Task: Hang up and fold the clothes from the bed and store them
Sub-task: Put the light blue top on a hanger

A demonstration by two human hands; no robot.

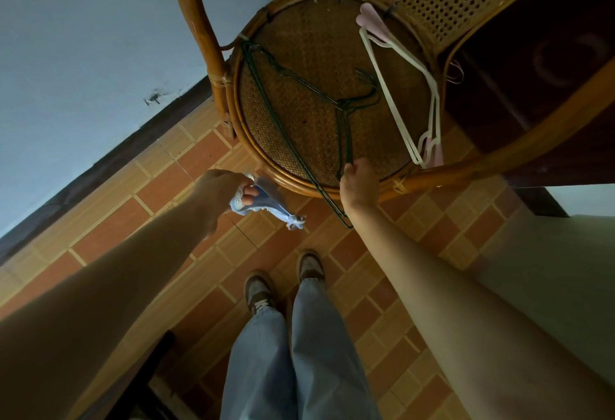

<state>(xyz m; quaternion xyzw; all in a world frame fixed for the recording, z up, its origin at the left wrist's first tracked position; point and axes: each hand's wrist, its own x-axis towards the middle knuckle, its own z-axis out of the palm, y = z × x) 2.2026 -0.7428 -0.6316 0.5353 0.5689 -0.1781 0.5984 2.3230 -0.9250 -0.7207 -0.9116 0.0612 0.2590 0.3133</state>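
Note:
A rattan chair (392, 3) stands in front of me with several hangers lying on its woven seat. Dark green wire hangers (286, 120) cover the left and middle of the seat, and one sticks out over the front rim. White and pink plastic hangers (399, 86) lie on the right side. My right hand (359, 183) grips the hook end of a dark green hanger at the seat's front edge. My left hand (223, 190) holds a small light blue garment (266, 208) with white lace trim, which dangles above the floor left of the chair.
The floor (382, 303) is orange and tan tile. A pale blue wall (83, 36) with a dark skirting runs on the left. Dark wooden furniture (549, 70) stands right of the chair. My legs in jeans and brown shoes (286, 286) are below.

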